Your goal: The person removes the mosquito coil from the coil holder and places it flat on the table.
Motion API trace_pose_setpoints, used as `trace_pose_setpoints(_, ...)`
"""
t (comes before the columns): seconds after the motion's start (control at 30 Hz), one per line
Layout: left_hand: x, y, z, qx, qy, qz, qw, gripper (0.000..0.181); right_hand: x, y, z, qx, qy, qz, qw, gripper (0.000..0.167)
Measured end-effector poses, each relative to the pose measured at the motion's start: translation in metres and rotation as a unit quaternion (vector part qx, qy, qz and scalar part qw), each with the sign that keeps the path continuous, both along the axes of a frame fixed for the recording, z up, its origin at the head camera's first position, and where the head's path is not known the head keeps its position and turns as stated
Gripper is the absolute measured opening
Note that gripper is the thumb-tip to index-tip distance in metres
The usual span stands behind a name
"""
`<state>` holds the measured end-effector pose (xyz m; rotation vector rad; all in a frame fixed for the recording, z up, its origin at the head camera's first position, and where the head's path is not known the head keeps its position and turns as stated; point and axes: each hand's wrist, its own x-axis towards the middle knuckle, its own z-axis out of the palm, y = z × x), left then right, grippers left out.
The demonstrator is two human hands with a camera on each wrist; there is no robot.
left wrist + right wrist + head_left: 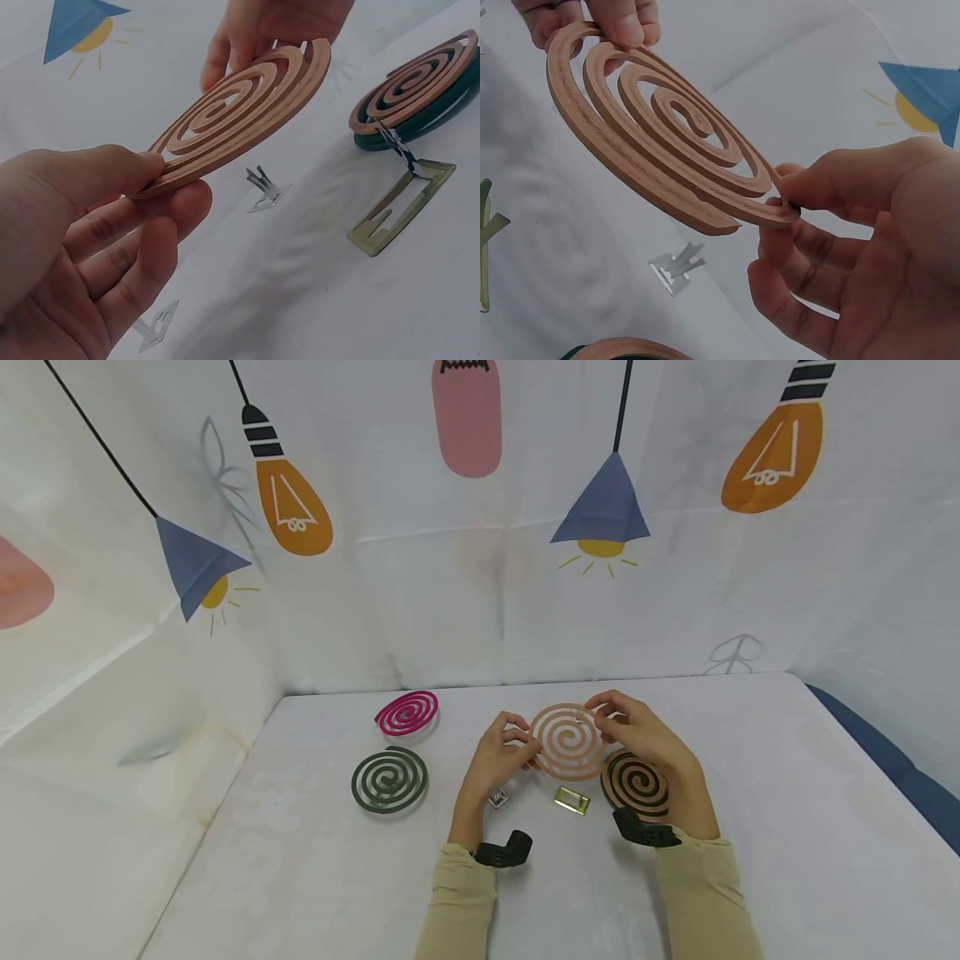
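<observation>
Both hands hold a tan mosquito coil [567,776] flat above the table. My left hand [497,758] pinches its left edge, thumb on top and fingers below. On the opposite edge, my right hand [647,732] pinches the coil between thumb and fingers. Under my right wrist lies a brown coil on top of a dark green coil [370,141]. A gold metal coil stand [572,801] with an upright prong lies in front of the held coil. One silver stand [498,797] sits beside my left wrist, and another silver stand [270,198] lies beyond the held coil.
To the left on the white table [300,877] lie a green coil [384,807] and, behind it, a magenta coil [408,732]. A white printed cloth [450,610] hangs behind the table, with another along the left side. Dark blue fabric [892,760] shows past the right edge.
</observation>
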<state>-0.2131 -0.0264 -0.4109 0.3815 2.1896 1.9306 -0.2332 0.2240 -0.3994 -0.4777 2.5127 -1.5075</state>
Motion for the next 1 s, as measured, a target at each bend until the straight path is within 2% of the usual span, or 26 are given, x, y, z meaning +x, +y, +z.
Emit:
trace_pose_setpoints(0.33, 0.001, 0.004, 0.001, -0.021, 0.019, -0.021, 0.9994, 0.051, 0.002, 0.004, 0.001, 0.012, 0.002, -0.004, 0.9999, 0.028)
trace_pose_setpoints(0.67, 0.003, 0.009, 0.001, -0.016, 0.031, -0.033, 0.9989, 0.046, 0.004, 0.008, 0.002, 0.000, -0.013, -0.001, 0.9999, 0.030)
trace_pose_setpoints(1.0, 0.002, 0.012, -0.002, -0.015, 0.020, -0.036, 0.9990, 0.043, 0.006, 0.011, 0.002, 0.004, -0.023, -0.009, 0.9997, 0.035)
